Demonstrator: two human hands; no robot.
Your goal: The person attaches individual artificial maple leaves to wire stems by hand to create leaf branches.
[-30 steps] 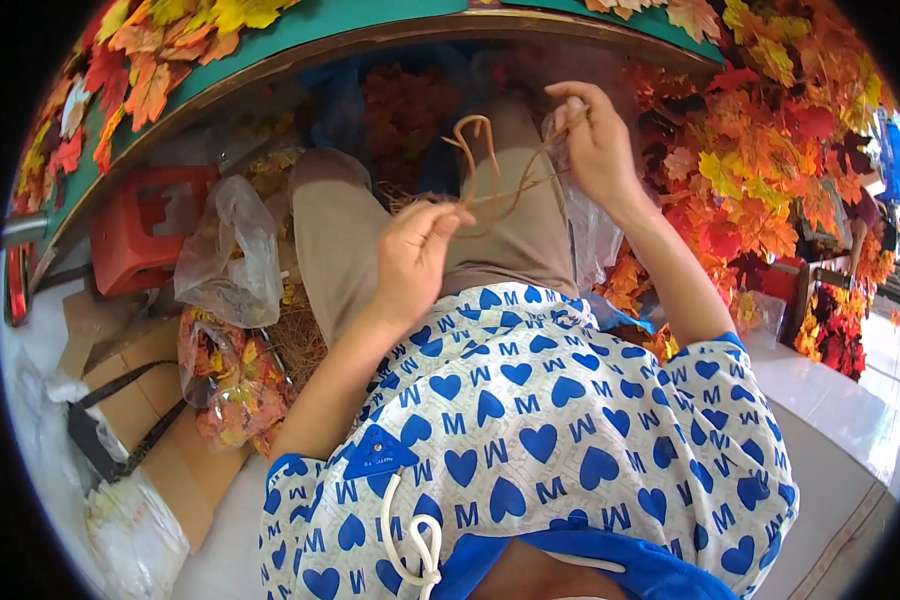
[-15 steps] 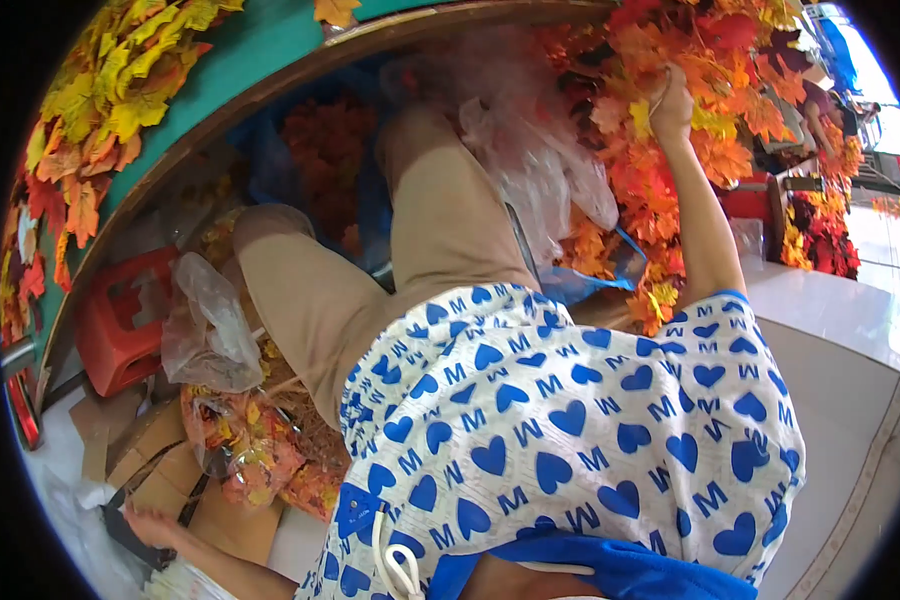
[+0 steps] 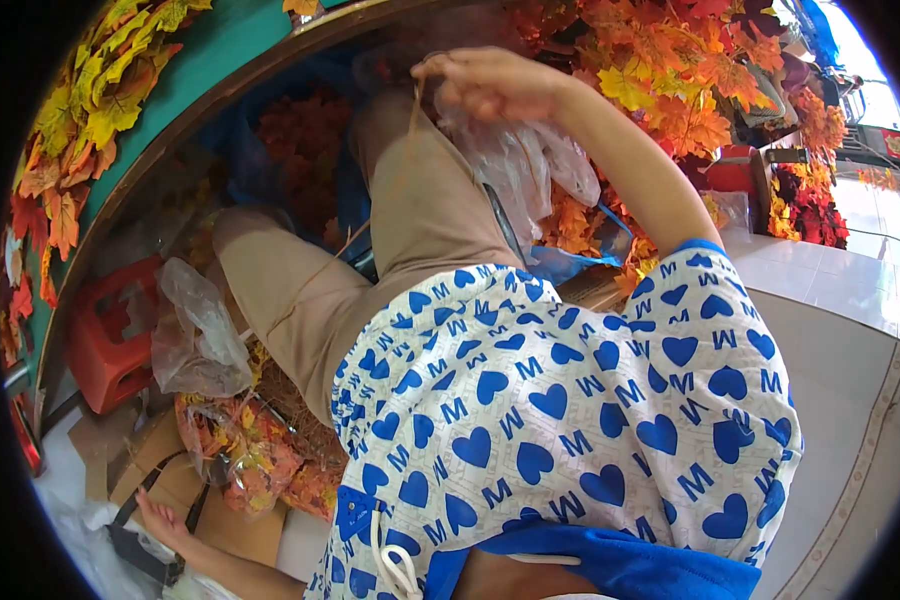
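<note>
My right hand (image 3: 495,85) is raised above my knee, slightly blurred. Its thumb and fingertips pinch a thin tan strand (image 3: 416,108) that dangles toward my lap. Another thin strand (image 3: 342,252) lies across my thighs. Down at the lower left, my left hand (image 3: 162,522) has its fingers apart beside a black strap (image 3: 148,488); nothing shows in its grasp. Orange and yellow artificial maple leaves (image 3: 685,100) are heaped to the right of my right hand. Clear plastic bags (image 3: 515,165) hang below that hand, beside my knee.
A green table edge (image 3: 205,75) curves above my legs, with yellow leaves (image 3: 110,85) on it. At the left stand a red plastic stool (image 3: 105,355) and a clear bag (image 3: 200,340). Bagged leaves (image 3: 250,455) lie beside flattened cardboard (image 3: 245,530). A blue bag (image 3: 255,170) holds orange leaves.
My right hand has left the leaf heap and swung left over my knee, now with a thin strand in its fingers. My left hand has shifted slightly, fingers now apart beside the strap.
</note>
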